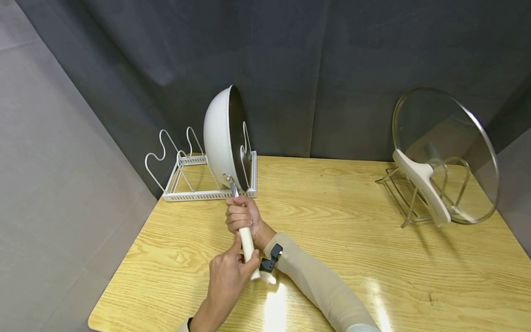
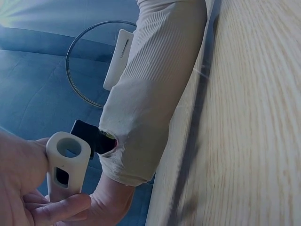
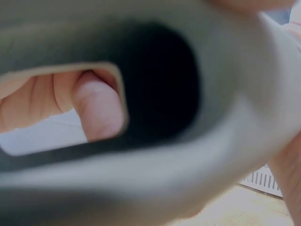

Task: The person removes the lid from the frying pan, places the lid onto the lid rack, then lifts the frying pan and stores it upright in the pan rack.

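Note:
A white wok (image 1: 217, 133) with a dark inside stands on its edge in a white wire rack (image 1: 207, 195), its long pale handle (image 1: 247, 242) pointing toward me. High on the handle, close to the wok, my right hand (image 1: 244, 216) grips with curled fingers. Lower down, my left hand (image 1: 228, 272) holds the handle's end between thumb and fingers. The left wrist view shows that handle end (image 2: 69, 162), with a round hole and a slot, beside the left hand (image 2: 23, 183). In the right wrist view, the handle (image 3: 225, 141) fills most of the picture, with fingers showing through its opening.
On the right, a large glass lid (image 1: 439, 124) with a white handle leans in a metal wire stand (image 1: 408, 203). Both racks stand on a wooden table (image 1: 323, 221). A dark curtain (image 1: 282, 69) hangs behind, and a grey panel (image 1: 62, 161) rises at left.

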A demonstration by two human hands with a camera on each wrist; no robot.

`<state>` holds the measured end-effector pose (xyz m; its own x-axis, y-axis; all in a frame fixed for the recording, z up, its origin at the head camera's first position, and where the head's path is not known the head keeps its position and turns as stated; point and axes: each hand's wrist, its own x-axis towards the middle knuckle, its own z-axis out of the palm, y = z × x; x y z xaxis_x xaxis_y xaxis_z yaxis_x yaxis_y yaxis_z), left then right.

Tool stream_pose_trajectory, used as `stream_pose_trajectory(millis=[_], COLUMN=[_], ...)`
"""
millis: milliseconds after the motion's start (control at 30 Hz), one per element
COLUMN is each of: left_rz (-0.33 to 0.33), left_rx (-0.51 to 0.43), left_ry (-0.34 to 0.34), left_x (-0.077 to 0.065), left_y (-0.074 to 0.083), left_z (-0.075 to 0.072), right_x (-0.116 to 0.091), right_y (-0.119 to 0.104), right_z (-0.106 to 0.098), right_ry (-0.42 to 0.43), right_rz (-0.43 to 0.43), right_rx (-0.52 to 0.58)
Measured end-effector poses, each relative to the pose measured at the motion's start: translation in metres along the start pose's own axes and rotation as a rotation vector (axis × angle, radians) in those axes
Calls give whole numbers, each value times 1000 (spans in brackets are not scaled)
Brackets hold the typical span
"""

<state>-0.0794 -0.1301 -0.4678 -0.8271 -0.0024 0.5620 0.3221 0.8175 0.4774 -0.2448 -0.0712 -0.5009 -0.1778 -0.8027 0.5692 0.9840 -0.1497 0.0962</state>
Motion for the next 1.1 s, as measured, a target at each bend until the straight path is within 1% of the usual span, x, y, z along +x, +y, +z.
stream_pose_trajectory(millis=[367, 767, 1100], left_rz=[-19, -7, 8], left_rx=[3, 5, -5], left_ry=[-7, -11, -20], left_x=[0, 0, -2], left_y=[0, -2, -5], left_z=[1, 3, 5], right_x=[-1, -1, -4], right_y=[-1, -4, -7], right_z=[-1, -3, -4], right_ry=[6, 18, 36], right_rz=[0, 5, 10], right_rx=[3, 3, -38])
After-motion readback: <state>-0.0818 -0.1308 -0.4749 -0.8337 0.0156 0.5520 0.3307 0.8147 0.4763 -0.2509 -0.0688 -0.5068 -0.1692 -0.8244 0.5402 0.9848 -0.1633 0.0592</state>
